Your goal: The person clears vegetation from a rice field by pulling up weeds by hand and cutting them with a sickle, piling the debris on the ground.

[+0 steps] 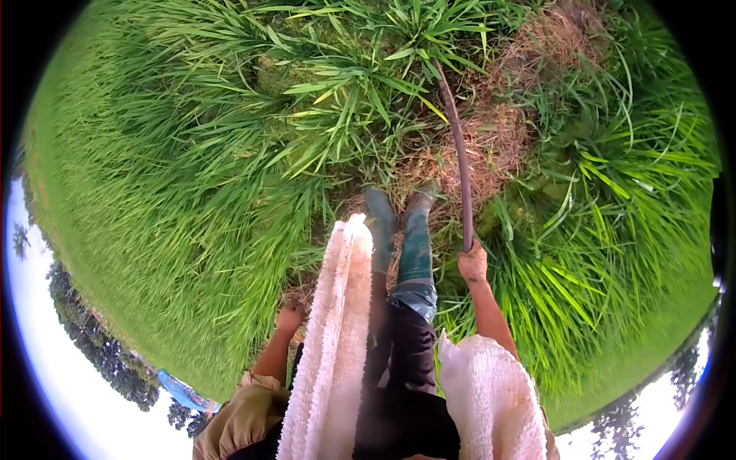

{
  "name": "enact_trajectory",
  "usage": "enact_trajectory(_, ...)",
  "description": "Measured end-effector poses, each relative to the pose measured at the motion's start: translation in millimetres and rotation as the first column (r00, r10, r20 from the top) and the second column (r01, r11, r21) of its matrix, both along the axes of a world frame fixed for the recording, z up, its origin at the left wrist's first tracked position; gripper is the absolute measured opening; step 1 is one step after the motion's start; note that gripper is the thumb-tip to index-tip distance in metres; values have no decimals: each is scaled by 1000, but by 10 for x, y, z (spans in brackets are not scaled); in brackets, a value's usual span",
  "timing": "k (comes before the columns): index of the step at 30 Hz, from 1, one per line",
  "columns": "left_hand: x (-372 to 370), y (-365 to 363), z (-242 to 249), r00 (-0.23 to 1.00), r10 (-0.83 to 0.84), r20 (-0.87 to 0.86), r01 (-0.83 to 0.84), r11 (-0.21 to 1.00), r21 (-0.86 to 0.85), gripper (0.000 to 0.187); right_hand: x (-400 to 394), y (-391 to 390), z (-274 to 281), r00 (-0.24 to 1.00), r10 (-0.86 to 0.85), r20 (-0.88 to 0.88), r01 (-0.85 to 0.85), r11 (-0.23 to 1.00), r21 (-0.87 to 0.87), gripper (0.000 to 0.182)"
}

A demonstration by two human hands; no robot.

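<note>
My right hand (pixel 473 262) is wrapped round the near end of a long, slightly curved brown wooden stick (pixel 459 153). The stick reaches forward, and its far end disappears among green blades near the top of the view. My left hand (pixel 290 316) hangs low at the left beside a white towel (pixel 330 337), its fingers curled in and nothing visible in them. The towel drapes down my front, with another white cloth part (pixel 491 399) near my right arm. Below me are my muddy green rubber boots (pixel 415 245), side by side.
Tall green grass-like plants (pixel 176 169) stand thick on both sides. Dry brown straw (pixel 491 153) lies on a narrow strip ahead of the boots and continues to the upper right. Trees (pixel 100 345) and a blue shape (pixel 184 392) show far off at the lower left.
</note>
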State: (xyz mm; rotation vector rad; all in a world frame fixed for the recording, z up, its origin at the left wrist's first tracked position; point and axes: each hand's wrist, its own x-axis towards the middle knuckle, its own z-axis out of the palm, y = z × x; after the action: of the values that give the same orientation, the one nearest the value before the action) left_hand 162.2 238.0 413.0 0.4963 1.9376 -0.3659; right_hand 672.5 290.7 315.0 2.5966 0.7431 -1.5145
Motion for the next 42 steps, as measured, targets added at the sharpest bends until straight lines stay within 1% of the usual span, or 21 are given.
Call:
enact_trajectory(3,-125,-77,-28,995,97,-19,-98,994,-45,24,-192,267,-237,996,85,38,-84,996,-36,33)
enact_trajectory(5,-279,-148,29,999,40,-33,-43,996,-80,25,-173,-446,-259,994,60,-86,-66,996,-64,33)
enact_trajectory(6,-303,-141,91,998,12,-59,-17,996,-93,25,-155,-712,24,996,34,-83,-51,975,-215,37)
enact_trajectory(9,-500,-270,158,993,-25,-119,7,989,-149,27,-5,-1219,964,995,-73,-65,49,947,-316,36)
enact_trajectory(11,-602,-363,74,996,-42,-84,29,989,-146,29,146,-1630,1216,991,-124,-45,108,958,-264,33)
enact_trajectory(13,-607,-322,-76,998,-65,5,65,994,-83,30,226,-1132,1666,953,-301,-5,294,933,-205,31)
enact_trajectory(15,-428,-124,-147,1000,17,19,-17,1000,-19,28,448,-1061,1384,947,-304,109,305,952,7,27)
enact_trajectory(17,-395,45,-258,907,-417,-65,422,901,103,30,743,-260,1269,879,-473,58,443,857,263,22)
enact_trajectory(18,-376,120,-278,873,-479,-91,488,863,134,30,950,79,1069,855,-513,73,450,805,387,22)
enact_trajectory(20,-361,291,-276,908,-408,-96,418,899,134,30,1437,886,690,819,-570,67,452,712,538,20)
enact_trajectory(22,-338,416,-213,921,-375,-107,386,913,128,30,1868,1798,481,815,-555,167,387,736,556,20)
enact_trajectory(23,-293,447,-203,927,-358,-113,371,920,126,30,2072,2114,157,809,-581,93,387,644,659,19)
enact_trajectory(25,-228,447,-150,930,-345,-124,359,927,110,29,2286,2540,-133,858,-465,217,265,764,588,21)
enact_trajectory(26,-177,441,-107,935,-329,-130,342,935,92,29,2234,2531,-188,858,-335,389,148,886,439,26)
enact_trajectory(29,43,418,127,971,-200,-130,203,979,16,29,1676,1157,-366,947,-52,318,67,997,-36,39)
enact_trajectory(30,155,400,189,984,-120,-129,118,993,-24,29,1388,486,-320,951,-141,274,165,984,-64,40)
enact_trajectory(32,371,488,429,993,45,-113,-59,991,-122,30,895,-86,239,883,-408,232,400,913,82,32)
enact_trajectory(33,499,580,515,990,41,-136,-64,984,-169,30,841,-246,476,874,-439,207,455,890,-32,27)
enact_trajectory(34,526,551,503,986,30,-164,-57,985,-164,28,838,-414,608,843,-480,241,469,877,105,21)
enact_trajectory(35,533,565,430,989,45,-142,-64,989,-133,27,1003,-509,640,858,-467,212,466,883,60,17)
enact_trajectory(42,944,993,369,987,134,-87,-131,990,46,22,2133,944,541,855,-510,91,437,804,403,12)
